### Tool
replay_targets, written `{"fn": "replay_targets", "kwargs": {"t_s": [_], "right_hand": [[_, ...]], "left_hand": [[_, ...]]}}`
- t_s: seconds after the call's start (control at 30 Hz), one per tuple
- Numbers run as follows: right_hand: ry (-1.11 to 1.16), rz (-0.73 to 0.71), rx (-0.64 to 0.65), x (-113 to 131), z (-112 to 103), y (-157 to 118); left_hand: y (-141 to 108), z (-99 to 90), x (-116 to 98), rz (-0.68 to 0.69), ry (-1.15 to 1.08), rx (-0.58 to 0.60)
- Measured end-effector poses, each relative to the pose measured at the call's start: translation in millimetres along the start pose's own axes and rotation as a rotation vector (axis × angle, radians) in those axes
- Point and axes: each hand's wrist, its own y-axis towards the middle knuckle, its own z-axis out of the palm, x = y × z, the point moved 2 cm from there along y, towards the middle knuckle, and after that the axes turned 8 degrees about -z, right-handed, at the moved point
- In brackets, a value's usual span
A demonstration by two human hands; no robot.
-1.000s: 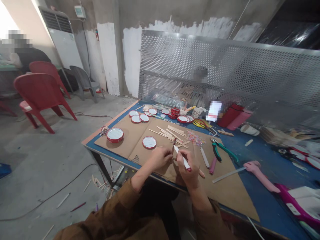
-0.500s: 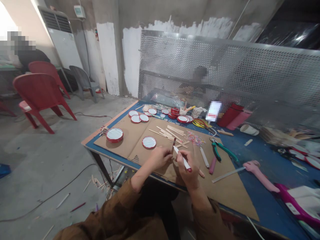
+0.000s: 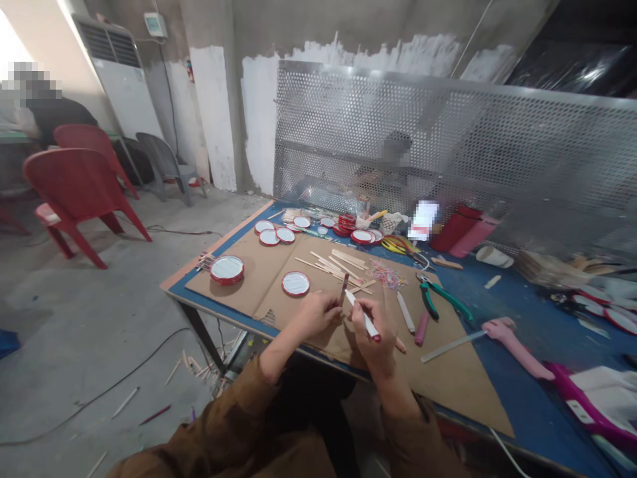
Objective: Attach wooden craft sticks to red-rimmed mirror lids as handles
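On the cardboard sheet, the left hand pinches a thin dark stick between its fingers, and the right hand clamps a red-tipped white stick. Beyond both hands, on the sheet, lie a red-rimmed lid, loose wooden sticks and green-handled pliers.

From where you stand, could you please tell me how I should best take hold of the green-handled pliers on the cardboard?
Grip the green-handled pliers by both handles, coming from the near right: the handles lie spread toward that side, while the metal head points away at the far end.
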Motion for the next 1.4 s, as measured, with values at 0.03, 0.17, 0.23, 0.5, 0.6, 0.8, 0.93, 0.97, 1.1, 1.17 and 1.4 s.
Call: {"fn": "replay_targets", "kwargs": {"t_s": [0.03,0.17,0.23,0.5,0.6,0.8,0.93,0.97,1.1,1.17,1.4], "right_hand": [[0.007,-0.010,0.013,1,0,0],[-0.028,0.002,-0.003,0,0,0],[-0.051,0.035,-0.056,-3,-1,-2],[0.004,0.010,-0.018,-1,0,-2],[-0.001,-0.032,0.008,2,0,0],[-0.079,0.058,-0.282,-3,-6,-2],[-0.107,-0.021,-0.190,-6,-3,2],[-0.120,-0.036,-0.171,-6,-2,3],[-0.193,-0.064,-0.092,-3,0,9],[-0.248,-0.109,0.024,-4,-2,10],[-0.643,-0.162,0.414,-59,-62,20]], "left_hand": [[0,0.1,0,0.002,-0.002,0.001],[-1,-0.8,-1,-0.006,-0.006,0.002],[-1,-1.4,-2,-0.017,-0.010,0.019],[-1,-1.8,-2,-0.012,0.018,0.018],[0,0.3,1,0.003,0.006,0.009],[-1,0.7,1,0.021,-0.024,0.013],[-1,-2.5,-1,-0.015,-0.097,-0.011],[-1,-3.6,-1,-0.032,-0.148,-0.025],[0,-7.8,0,-0.082,-0.325,-0.086],[1,-9.2,1,-0.085,-0.352,-0.115],[5,-3.0,8,-0.103,-0.467,-0.118]]}}
